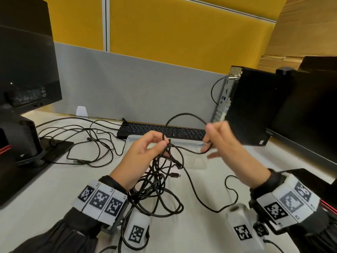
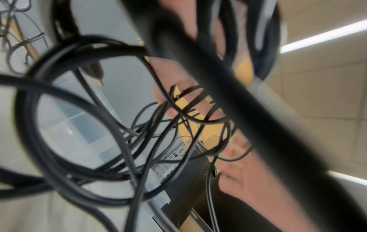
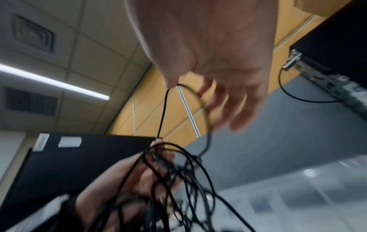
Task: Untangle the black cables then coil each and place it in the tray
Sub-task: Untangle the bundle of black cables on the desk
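Untangling is the step in hand, and none of the cables is freed or coiled yet. Left hand (image 1: 144,154) is raised above the counter (image 1: 54,194), its fingers curled round the top of the black cable tangle (image 1: 156,187), which hangs from that grip and pools on the counter near the wrists. Right hand (image 1: 224,143) pinches a single strand between thumb and forefinger, the other fingers spread loose; the strand arches as a loop (image 1: 184,116) between the two hands. Clear plastic tray (image 1: 189,162) sits on the counter just behind the tangle, in front of the keyboard (image 1: 164,131), with no cable coiled in it.

Recommended practice — keep the left grip loose enough for strands to slide, and draw the pinched strand out slowly along its own path rather than pulling hard, which would probably tighten the knot. A connector (image 1: 175,175) hangs within the tangle; feeding that end back through the crossings appears the surer route. Separate cables (image 1: 87,143) by the monitor stand (image 1: 42,148) lie well apart — best left undisturbed.
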`<state>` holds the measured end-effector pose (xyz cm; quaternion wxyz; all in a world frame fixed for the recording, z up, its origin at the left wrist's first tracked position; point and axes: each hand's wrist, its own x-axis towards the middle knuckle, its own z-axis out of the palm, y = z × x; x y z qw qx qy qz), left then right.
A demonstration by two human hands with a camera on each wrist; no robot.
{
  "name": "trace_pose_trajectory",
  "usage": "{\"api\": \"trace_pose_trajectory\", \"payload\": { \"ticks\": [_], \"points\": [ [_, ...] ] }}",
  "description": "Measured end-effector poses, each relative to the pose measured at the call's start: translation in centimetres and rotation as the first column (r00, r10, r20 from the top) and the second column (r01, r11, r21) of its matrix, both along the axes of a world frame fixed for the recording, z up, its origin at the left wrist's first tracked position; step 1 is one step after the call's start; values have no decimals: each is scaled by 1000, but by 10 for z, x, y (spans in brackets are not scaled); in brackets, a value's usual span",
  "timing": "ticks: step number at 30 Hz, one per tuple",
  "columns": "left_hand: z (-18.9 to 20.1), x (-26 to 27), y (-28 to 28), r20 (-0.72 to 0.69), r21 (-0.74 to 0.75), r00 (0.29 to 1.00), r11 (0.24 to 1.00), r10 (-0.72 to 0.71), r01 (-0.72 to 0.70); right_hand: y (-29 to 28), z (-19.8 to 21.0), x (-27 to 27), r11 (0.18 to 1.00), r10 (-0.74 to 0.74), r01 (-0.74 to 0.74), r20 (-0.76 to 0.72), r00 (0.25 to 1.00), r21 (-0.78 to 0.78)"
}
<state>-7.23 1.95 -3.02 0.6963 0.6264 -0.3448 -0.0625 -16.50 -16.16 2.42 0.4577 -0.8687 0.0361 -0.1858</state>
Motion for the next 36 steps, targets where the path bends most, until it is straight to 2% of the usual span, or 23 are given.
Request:
{"api": "trace_pose_trajectory", "payload": {
  "ticks": [3, 6, 9, 13, 17, 20, 22, 25, 29, 33, 36],
  "points": [
    [0, 3, 1, -109, -91, 994, 996, 11, -21, -1, -25, -10, 989, 102, -134, -343, 934, -70],
    [1, 2, 1, -181, -154, 983, 987, 14, -42, -3, -45, -10, 982, 156, -189, -447, 881, -30],
    [0, 3, 0, -223, -169, 975, 985, -9, -30, 0, -50, -7, 975, 224, -206, -323, 919, 88],
    [0, 2, 1, -294, -220, 948, 974, -123, 58, 1, -50, -1, 992, 116, -110, -113, 987, 54],
    [-4, 2, 2, -233, -157, 961, 981, -147, 112, 1, -48, 0, 995, 23, -16, 74, 997, -95],
    [-5, 2, 3, -241, -172, 957, 978, -161, 121, -3, -44, -3, 944, 10, 44, 159, 987, -328],
    [-5, 2, 4, -238, -185, 956, 974, -172, 130, -1, -41, -5, 893, -3, 84, 180, 984, -443],
    [-5, 3, 4, -215, -181, 957, 971, -196, 158, 6, -42, -10, 857, 9, 84, 178, 984, -508],
    [-4, 3, 3, -257, -244, 941, 957, -219, 156, 14, -42, -15, 798, 54, -4, 64, 997, -603],
    [-1, 0, 3, -287, -292, 926, 943, -247, 161, 17, -37, -13, 790, 107, -101, -26, 994, -605],
    [1, -2, 2, -274, -295, 931, 943, -241, 157, 18, -36, -9, 783, 124, -95, 3, 992, -614]
  ]
}}
